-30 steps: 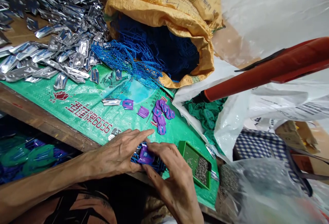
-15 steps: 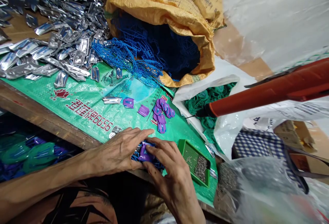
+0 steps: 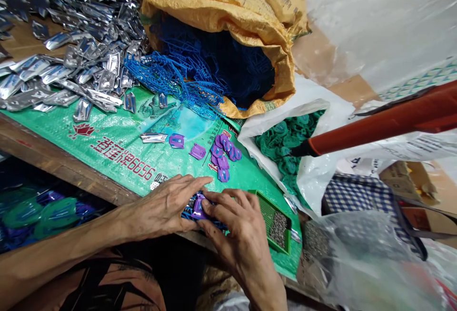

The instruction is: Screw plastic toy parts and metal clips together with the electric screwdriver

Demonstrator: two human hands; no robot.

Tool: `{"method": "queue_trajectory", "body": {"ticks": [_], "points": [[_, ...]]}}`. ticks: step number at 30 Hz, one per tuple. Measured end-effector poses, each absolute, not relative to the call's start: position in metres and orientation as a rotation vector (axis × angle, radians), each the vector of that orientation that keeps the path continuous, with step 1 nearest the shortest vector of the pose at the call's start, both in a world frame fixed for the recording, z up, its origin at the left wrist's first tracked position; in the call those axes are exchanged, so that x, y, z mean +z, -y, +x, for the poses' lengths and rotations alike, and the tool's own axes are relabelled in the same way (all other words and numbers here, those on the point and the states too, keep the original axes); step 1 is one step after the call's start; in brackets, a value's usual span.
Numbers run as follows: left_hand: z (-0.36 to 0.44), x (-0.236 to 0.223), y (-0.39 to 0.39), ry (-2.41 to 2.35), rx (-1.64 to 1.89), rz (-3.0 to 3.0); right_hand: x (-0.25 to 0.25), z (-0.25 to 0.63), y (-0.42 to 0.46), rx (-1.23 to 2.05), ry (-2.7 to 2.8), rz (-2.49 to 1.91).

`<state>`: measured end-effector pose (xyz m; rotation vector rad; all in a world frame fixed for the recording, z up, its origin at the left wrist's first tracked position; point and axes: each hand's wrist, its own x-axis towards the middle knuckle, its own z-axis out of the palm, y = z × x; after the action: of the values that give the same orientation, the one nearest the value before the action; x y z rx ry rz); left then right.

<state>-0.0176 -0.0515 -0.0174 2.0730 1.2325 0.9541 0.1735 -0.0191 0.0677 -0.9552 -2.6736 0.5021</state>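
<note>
Between my two hands, at the front edge of the bench, is a small assembly made of a purple plastic piece [image 3: 199, 208] on a blue plastic frame with a shiny metal part. My left hand [image 3: 164, 206] grips its left side, thumb and fingers around it. The fingers of my right hand [image 3: 233, 223] press on the purple piece and hold the right side, hiding much of the blue frame. Just beyond lie a cluster of loose purple pieces [image 3: 223, 161] and a single purple piece [image 3: 197, 151]. A green tray [image 3: 262, 201] of small metal bits is right of my right hand.
Shiny metal plates [image 3: 103, 54] pile up at the back left. Blue frames [image 3: 178, 80] spill from a yellow woven sack [image 3: 214, 6]. A white bag [image 3: 314, 178] holds green parts. An orange-red power tool [image 3: 374, 123] hangs at the right, its tip over that bag.
The hanging tool has shifted slightly right. My hands stay around the assembly, with the right fingers moved a little on the purple piece. The whole view has shifted slightly.
</note>
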Motion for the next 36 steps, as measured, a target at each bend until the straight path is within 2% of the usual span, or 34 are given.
{"method": "queue_trajectory", "body": {"ticks": [3, 7, 12, 16, 22, 26, 32, 36], "points": [[-0.02, -0.021, 0.052, -1.239, 0.954, 2.09, 0.065, 0.175, 0.018, 0.466, 2.652, -1.004], [-0.024, -0.013, 0.054, -1.192, 0.98, 2.18, 0.056, 0.176, 0.019, 0.646, 2.506, -1.073], [-0.022, 0.002, 0.058, -1.171, 1.18, 2.297, 0.048, 0.175, 0.021, 0.764, 2.326, -1.173], [-0.017, -0.006, 0.059, -1.208, 1.381, 2.426, 0.041, 0.173, 0.025, 0.907, 2.17, -1.207], [-0.008, -0.003, 0.048, -1.172, 1.349, 2.539, 0.008, 0.173, 0.03, 1.161, 1.86, -1.194], [0.005, -0.007, 0.035, -1.194, 1.31, 2.673, -0.005, 0.173, 0.033, 1.113, 1.781, -1.15], [0.008, -0.023, 0.024, -1.283, 1.208, 2.782, 0.005, 0.179, 0.035, 1.086, 1.941, -1.084], [0.001, -0.023, 0.025, -1.255, 1.243, 2.909, 0.005, 0.21, 0.037, 0.843, 2.121, -1.006]]}}
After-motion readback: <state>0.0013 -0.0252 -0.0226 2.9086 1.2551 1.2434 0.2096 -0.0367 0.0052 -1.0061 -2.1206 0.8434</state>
